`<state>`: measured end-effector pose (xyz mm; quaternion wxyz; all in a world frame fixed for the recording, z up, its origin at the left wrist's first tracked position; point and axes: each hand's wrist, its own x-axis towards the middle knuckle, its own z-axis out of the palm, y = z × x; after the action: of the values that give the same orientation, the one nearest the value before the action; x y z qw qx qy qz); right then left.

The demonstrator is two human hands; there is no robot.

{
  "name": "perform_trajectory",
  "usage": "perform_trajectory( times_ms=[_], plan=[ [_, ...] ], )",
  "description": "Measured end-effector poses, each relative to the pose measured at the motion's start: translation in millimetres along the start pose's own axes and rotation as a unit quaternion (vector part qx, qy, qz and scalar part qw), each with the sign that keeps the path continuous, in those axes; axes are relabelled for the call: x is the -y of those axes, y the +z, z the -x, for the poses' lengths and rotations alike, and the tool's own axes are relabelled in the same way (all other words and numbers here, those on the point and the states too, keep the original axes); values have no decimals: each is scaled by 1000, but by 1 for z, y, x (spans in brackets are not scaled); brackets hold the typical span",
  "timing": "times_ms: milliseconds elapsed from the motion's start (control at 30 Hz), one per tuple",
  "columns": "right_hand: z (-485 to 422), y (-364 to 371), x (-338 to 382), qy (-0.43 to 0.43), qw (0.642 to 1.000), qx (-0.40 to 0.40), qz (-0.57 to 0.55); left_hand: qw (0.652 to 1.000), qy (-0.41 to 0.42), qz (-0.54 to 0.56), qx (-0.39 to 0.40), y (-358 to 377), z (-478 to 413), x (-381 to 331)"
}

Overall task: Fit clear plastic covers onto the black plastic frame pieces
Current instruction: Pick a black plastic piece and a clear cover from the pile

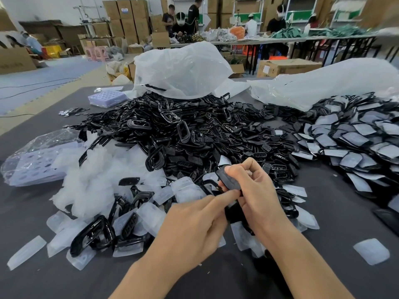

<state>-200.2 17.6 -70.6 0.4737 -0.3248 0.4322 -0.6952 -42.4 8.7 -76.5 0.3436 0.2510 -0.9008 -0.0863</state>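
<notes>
Holds one black frame piece (229,180) in the right grip (253,184), curled round it, above the table (336,225) near the black heap (183,130); presses its lower edge with the left grip (194,225), forefinger straight, the other fingers' hold impossible to tell; probably seating a clear cover, not plainly seen; next needs firm pressure round the rim; cannot read the blurred labels on the cardboard boxes (138,22)

Centre table, everything fanned round the hands.

On the table (323,277), the frame pieces (194,126) pile up in the middle, with the covers (92,180) heaped front-left of them and the fitted pieces (356,137) spread to the right. Behind the pile sits one bag (183,67), a second bag (323,83) to its right. Trays (105,98) stand back-left. In front, left hand (194,229) and right hand (254,190) meet on the held piece (228,178).
</notes>
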Motion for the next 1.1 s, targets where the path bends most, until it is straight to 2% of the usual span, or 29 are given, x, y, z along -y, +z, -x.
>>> perform_trajectory(
  times_ms=[167, 300, 500, 567, 667, 733, 833, 933, 1100],
  plan=[
    [3, 1, -1, -19, 997, 8, 77, 998, -45, -1, -41, -9, -3, 8],
    [5, 4, -2, -35, 992, 24, 117, 998, -42, -16, -33, -12, -3, 10],
    [4, 2, -4, -26, 992, 21, 120, 999, -14, -14, -43, -4, -1, 10],
    [5, 3, -4, -19, 992, 41, 117, 993, -69, 34, -87, -2, 1, 10],
    [9, 6, -4, -16, 990, 77, 118, 957, -196, 147, -157, -2, -2, 17],
    [11, 8, -3, -19, 987, 89, 133, 944, -226, 192, -142, -4, -5, 22],
    [11, 10, -3, -23, 983, 88, 161, 953, -217, 192, -90, -5, -7, 21],
    [10, 9, -2, -26, 987, 80, 138, 949, -219, 211, -82, -5, -7, 22],
    [9, 7, -7, 3, 987, 86, 139, 959, -233, 147, -64, -5, -5, 29]
  ],
)
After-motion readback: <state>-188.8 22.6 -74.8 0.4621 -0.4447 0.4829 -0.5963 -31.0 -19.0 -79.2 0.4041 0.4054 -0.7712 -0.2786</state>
